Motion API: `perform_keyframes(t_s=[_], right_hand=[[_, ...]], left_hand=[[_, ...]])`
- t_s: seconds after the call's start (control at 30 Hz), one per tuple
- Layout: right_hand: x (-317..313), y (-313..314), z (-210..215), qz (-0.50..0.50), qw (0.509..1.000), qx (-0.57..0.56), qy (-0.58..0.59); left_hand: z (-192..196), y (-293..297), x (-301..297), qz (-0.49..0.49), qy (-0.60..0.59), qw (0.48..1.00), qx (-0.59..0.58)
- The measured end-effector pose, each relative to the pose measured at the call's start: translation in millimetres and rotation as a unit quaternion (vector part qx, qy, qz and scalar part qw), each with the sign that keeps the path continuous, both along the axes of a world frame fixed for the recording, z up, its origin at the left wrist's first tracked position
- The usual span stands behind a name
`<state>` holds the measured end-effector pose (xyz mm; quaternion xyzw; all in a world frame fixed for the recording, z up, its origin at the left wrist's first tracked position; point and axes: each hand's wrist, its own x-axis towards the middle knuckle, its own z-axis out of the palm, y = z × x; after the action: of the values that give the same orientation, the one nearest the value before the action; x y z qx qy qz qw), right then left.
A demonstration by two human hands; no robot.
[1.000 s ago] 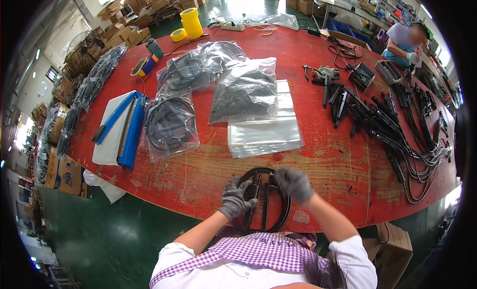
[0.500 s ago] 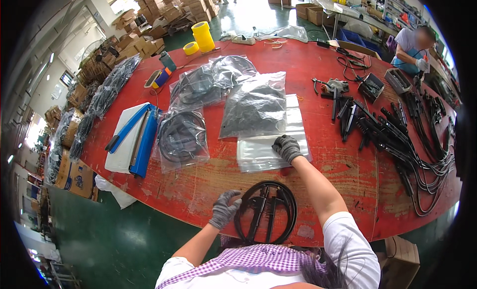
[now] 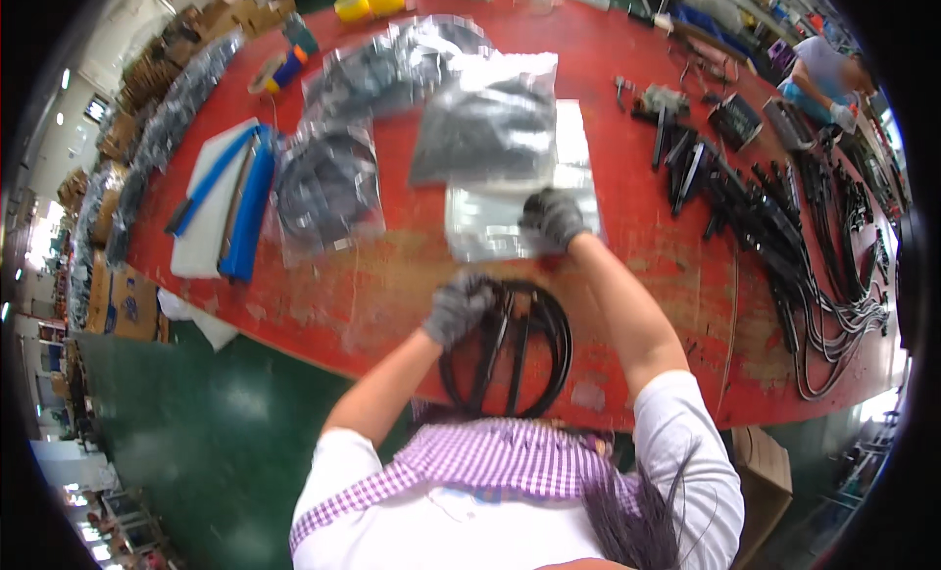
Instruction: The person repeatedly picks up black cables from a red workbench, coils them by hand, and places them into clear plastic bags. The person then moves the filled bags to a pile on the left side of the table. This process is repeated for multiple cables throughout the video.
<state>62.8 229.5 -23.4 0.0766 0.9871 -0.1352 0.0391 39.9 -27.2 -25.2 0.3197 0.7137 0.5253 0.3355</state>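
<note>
- Coiled black cable lies flat on the red table at its near edge, just in front of the person's chest, a round loop with straight black lengths running across its middle.
- Left hand, in a grey knit glove, rests on the upper left of the coil; the forearm comes up from the lower left, bare below a white sleeve.
- Its fingers are curled down over the cable and seem closed around a strand, though blur keeps the exact grip from being clear.
- Right hand, also gloved in grey, is stretched forward past the coil, the arm nearly straight and angled up from the right shoulder.
- That hand lies on the near end of a stack of clear plastic bags; the fingers are bent and pressing or pinching the top sheet, but I cannot tell whether a bag is truly gripped.
- The coil sits just below the right hand, apart from its fingers and touching only the left.
- Beyond the stack lie bagged black cable bundles, one more to the left, beside a blue and white flat pack.
- Loose black cables are spread over the right of the table, tangled and hard to separate.
- A co-worker at the far right corner is partly cut off by the rim.
- The near part of the coil is hidden behind the person's checked purple collar.
</note>
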Motion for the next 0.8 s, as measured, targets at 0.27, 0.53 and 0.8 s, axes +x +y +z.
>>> perform_keyframes(t_s=[0.27, 0.53, 0.8], right_hand=[[2.4, 0.4, -31.8, -0.121, 0.978, -0.041, 0.167], [-0.1, 1.7, -27.2, -0.116, 0.987, -0.021, 0.112], [-19.6, -0.3, 48.3, -0.127, 0.959, -0.147, 0.205]], left_hand=[[-25.3, 34.9, -16.6, 0.016, 0.223, 0.972, -0.069], [-34.8, 36.0, -18.0, 0.004, 0.215, 0.972, -0.096], [22.5, 39.1, -12.4, 0.187, 0.366, 0.912, 0.013]])
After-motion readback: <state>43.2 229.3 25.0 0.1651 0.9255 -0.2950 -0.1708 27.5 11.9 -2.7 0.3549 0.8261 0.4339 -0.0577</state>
